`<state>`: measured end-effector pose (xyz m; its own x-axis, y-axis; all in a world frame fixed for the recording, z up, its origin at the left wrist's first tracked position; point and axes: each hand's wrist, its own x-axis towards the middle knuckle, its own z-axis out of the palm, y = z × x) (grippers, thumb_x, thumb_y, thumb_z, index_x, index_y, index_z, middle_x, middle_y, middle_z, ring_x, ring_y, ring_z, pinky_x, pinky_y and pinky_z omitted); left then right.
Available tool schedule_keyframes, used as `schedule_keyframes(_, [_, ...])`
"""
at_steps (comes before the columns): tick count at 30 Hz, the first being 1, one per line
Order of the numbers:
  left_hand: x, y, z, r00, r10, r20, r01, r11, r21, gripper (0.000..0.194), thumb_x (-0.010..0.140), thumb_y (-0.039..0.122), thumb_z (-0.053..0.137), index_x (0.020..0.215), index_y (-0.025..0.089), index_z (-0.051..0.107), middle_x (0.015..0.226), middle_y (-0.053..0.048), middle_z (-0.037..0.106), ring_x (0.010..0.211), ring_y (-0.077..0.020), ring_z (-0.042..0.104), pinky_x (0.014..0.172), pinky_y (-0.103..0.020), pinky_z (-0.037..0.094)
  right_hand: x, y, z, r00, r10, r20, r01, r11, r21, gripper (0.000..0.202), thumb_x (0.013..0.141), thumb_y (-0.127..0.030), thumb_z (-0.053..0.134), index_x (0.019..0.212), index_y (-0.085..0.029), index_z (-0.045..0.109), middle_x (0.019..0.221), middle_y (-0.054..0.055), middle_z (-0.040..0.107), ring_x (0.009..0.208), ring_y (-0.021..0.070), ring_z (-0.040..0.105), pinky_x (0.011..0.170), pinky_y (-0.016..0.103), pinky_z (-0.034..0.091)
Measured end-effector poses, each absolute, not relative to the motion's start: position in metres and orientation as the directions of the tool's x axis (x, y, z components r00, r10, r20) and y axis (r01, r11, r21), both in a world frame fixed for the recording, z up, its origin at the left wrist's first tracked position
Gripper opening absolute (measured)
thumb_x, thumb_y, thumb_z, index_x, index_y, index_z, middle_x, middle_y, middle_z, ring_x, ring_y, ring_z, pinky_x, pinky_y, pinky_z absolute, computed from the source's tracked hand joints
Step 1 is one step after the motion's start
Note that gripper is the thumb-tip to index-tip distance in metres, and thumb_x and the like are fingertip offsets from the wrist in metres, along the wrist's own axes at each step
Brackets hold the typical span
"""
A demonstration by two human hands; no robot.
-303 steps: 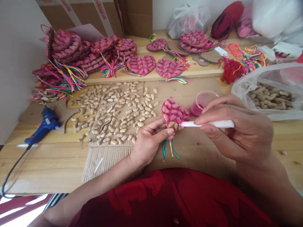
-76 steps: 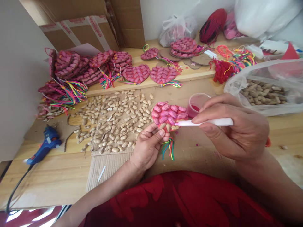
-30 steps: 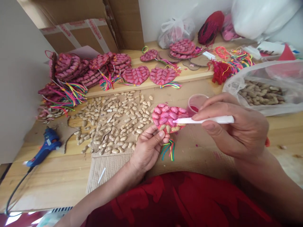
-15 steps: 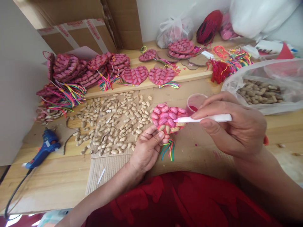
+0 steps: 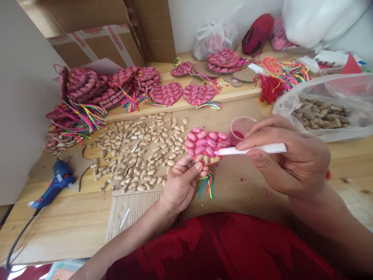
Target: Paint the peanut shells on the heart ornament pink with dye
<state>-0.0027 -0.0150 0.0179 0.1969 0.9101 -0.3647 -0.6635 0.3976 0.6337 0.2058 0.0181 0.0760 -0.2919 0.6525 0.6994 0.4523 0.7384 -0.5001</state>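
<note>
Peanut plaque [image 5: 207,142], lower edge pinched between thumb and fingers of left hand [image 5: 182,181], above cardboard [image 5: 233,184]; white pen [image 5: 262,148] gripped in fingers of right hand [image 5: 294,159], tip at pink peanuts [image 5: 210,151]; tan peanuts [image 5: 206,160] below; pink-liquid cup [image 5: 242,123] just behind.

One left hand [image 5: 182,181] and one right hand [image 5: 294,159] are seen, with one peanut-covered heart [image 5: 202,142] held in the former and one white pen-shaped tool [image 5: 229,151] in the latter; three unpainted peanuts [image 5: 206,160] can be counted on that heart. One cup [image 5: 244,123], one glue gun [image 5: 55,183], one open bag [image 5: 326,136], one knotted bag [image 5: 214,43], one skein of yarn [image 5: 258,35] and two pink hearts [image 5: 199,94] set side by side are also counted. The loose peanuts [image 5: 141,187] and the stacked pieces [image 5: 80,83] cannot be counted exactly.
</note>
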Motion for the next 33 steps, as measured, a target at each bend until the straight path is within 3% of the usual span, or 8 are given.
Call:
schedule_keyframes(15, [0.000,-0.017,0.014,0.170,0.934,-0.314,-0.578,0.353,0.736,0.028,0.073,0.016,0.080,0.100,0.017,0.074,0.084,-0.001,0.069,0.069,-0.0067,0.064,0.066,-0.016,0.053,0.204,0.017,0.077,-0.368,0.614,0.698,0.544,0.751,-0.374,0.012,0.080,-0.018,0.069,0.091,-0.022,0.068,0.081,0.001,0.072,0.091,0.0193,0.063,0.085,0.037,0.051])
schedule_keyframes(26, [-0.001,-0.015,0.016,0.132,0.935,-0.328,-0.600,0.339,0.725,0.022,0.074,0.014,0.079,0.094,0.018,0.073,0.086,0.000,0.070,0.069,-0.0064,0.065,0.064,-0.015,0.055,0.204,0.015,0.078,-0.346,0.645,0.681,0.490,0.743,-0.455,0.012,0.079,-0.017,0.067,0.090,-0.022,0.068,0.078,0.001,0.070,0.090,0.0195,0.063,0.083,0.038,0.052])
schedule_keyframes(33, [-0.001,-0.016,0.013,0.123,0.932,-0.342,-0.609,0.343,0.715,0.020,0.075,0.014,0.078,0.094,0.019,0.072,0.088,0.001,0.070,0.073,-0.0067,0.066,0.068,-0.015,0.056,0.218,0.027,0.075,0.039,0.617,0.786,0.707,0.538,-0.458,0.002,0.081,-0.021,0.066,0.079,-0.020,0.067,0.072,0.003,0.067,0.074,0.0172,0.058,0.073,0.035,0.046])
